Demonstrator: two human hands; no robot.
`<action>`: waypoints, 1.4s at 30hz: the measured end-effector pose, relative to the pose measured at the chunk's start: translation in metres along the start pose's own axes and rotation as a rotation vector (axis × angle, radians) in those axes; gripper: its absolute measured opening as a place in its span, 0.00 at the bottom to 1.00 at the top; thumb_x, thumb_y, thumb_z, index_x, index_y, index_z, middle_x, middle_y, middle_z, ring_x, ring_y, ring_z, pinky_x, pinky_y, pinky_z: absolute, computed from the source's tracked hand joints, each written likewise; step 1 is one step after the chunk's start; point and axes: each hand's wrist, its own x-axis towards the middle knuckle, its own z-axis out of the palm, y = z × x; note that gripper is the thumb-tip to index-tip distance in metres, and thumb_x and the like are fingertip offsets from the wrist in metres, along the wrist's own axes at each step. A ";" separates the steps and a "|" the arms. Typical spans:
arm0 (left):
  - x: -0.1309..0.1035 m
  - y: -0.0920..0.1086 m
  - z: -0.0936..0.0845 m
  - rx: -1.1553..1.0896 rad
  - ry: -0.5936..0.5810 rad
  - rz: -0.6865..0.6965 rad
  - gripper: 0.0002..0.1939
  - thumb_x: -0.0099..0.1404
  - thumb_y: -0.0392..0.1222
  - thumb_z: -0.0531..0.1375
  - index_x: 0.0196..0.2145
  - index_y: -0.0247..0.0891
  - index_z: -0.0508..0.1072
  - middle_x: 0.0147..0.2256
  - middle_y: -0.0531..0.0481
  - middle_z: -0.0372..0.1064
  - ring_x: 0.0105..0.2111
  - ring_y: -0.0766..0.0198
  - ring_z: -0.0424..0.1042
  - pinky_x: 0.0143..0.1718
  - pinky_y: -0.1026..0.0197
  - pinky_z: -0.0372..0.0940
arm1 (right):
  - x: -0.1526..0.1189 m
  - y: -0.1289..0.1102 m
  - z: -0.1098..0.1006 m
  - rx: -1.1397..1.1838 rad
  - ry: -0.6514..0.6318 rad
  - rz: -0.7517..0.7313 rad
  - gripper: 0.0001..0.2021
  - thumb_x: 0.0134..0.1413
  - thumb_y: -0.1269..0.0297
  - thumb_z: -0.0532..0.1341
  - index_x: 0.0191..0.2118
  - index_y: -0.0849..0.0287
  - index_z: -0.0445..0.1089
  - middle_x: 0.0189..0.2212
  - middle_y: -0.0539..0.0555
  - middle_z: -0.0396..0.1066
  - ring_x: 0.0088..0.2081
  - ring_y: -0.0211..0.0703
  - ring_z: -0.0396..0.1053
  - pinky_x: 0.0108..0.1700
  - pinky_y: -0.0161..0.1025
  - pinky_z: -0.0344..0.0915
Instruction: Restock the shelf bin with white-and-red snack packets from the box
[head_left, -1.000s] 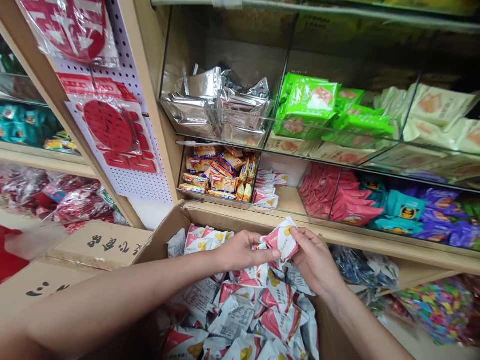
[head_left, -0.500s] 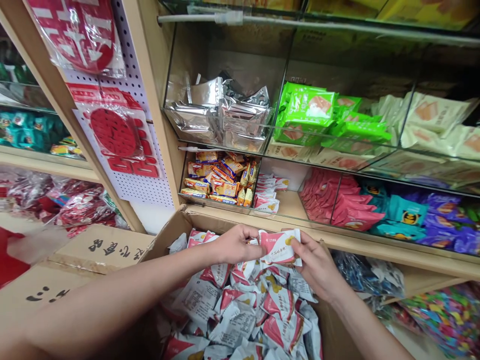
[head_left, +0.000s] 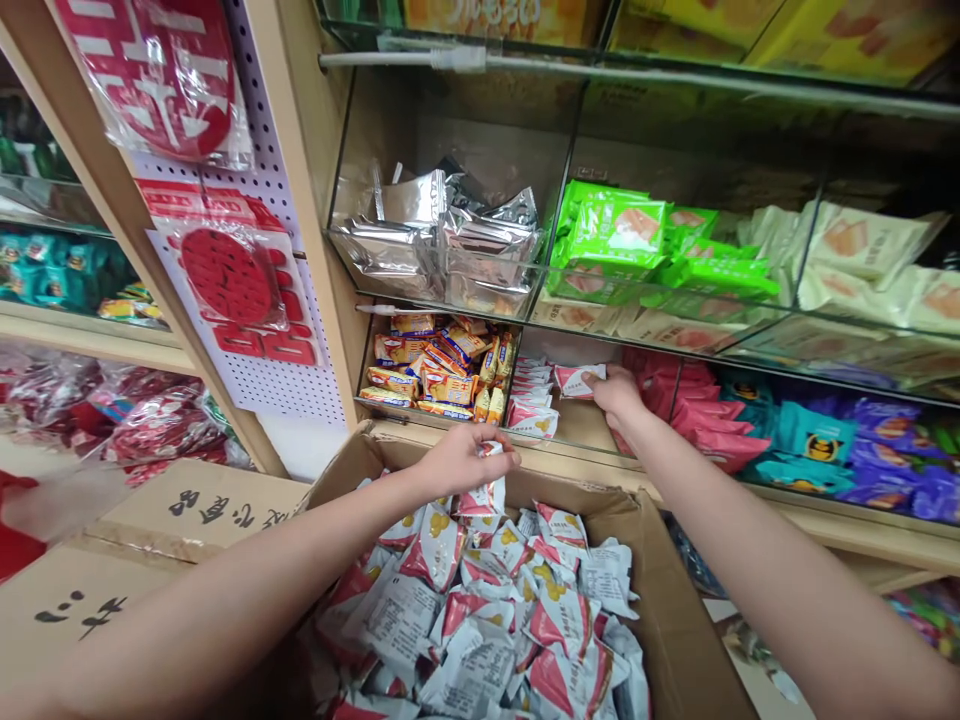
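In the head view, an open cardboard box (head_left: pixel 679 600) is full of loosely heaped white-and-pink packets (head_left: pixel 472 610), some with their printed grey backs up. Above the box's far part, the left hand (head_left: pixel 465 462) has its thumb and fingers closed on 1 packet (head_left: pixel 484 498). Beyond the box, the right hand (head_left: pixel 619 395) reaches into a shelf bin (head_left: pixel 589 428), pinching 1 more packet (head_left: pixel 576 382) by its edge; a row of matching packets (head_left: pixel 534 412) lies there too.

Also straight beyond the box is a clear bin of orange-wrapped snacks (head_left: pixel 448 385). Beyond the box to the right lie pink packets (head_left: pixel 712 418), teal packets (head_left: pixel 814 435) and purple packets (head_left: pixel 892 440). Higher than the box, upper bins hold silver packets (head_left: pixel 409 245), green packs (head_left: pixel 615 235) and cream packs (head_left: pixel 874 245).

The wooden shelf edge (head_left: pixel 810 516) runs behind the box. Left of the box is a carton (head_left: pixel 142 570) with black handwriting; beyond the box to the left, 2 packaged red decorations (head_left: pixel 229 280) hang on a pegboard (head_left: pixel 274 392).
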 end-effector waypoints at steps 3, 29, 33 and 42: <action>0.000 -0.002 -0.002 0.049 -0.062 0.058 0.15 0.54 0.49 0.56 0.30 0.34 0.71 0.26 0.52 0.68 0.27 0.67 0.64 0.30 0.67 0.58 | 0.021 0.008 0.024 -0.030 -0.021 0.070 0.09 0.50 0.64 0.58 0.35 0.64 0.67 0.32 0.55 0.70 0.32 0.40 0.68 0.34 0.38 0.65; 0.005 -0.008 0.002 0.035 -0.016 0.028 0.23 0.55 0.58 0.52 0.20 0.33 0.66 0.17 0.56 0.54 0.19 0.72 0.53 0.21 0.68 0.50 | 0.006 -0.015 0.010 -0.210 0.080 -0.073 0.18 0.43 0.69 0.58 0.44 0.64 0.62 0.43 0.64 0.65 0.46 0.52 0.62 0.47 0.42 0.56; 0.005 -0.005 0.008 -0.040 0.184 -0.039 0.24 0.55 0.59 0.50 0.18 0.34 0.60 0.17 0.57 0.49 0.19 0.73 0.49 0.21 0.68 0.48 | -0.077 -0.040 -0.012 0.138 -0.095 -0.350 0.10 0.49 0.56 0.55 0.33 0.57 0.66 0.27 0.53 0.69 0.30 0.42 0.66 0.34 0.37 0.61; -0.002 -0.001 0.010 -0.337 0.016 -0.103 0.24 0.56 0.60 0.50 0.20 0.34 0.60 0.17 0.57 0.49 0.18 0.74 0.48 0.18 0.68 0.46 | -0.170 -0.011 0.000 0.573 -0.696 -0.060 0.11 0.45 0.57 0.60 0.33 0.58 0.64 0.30 0.51 0.71 0.30 0.39 0.67 0.32 0.36 0.62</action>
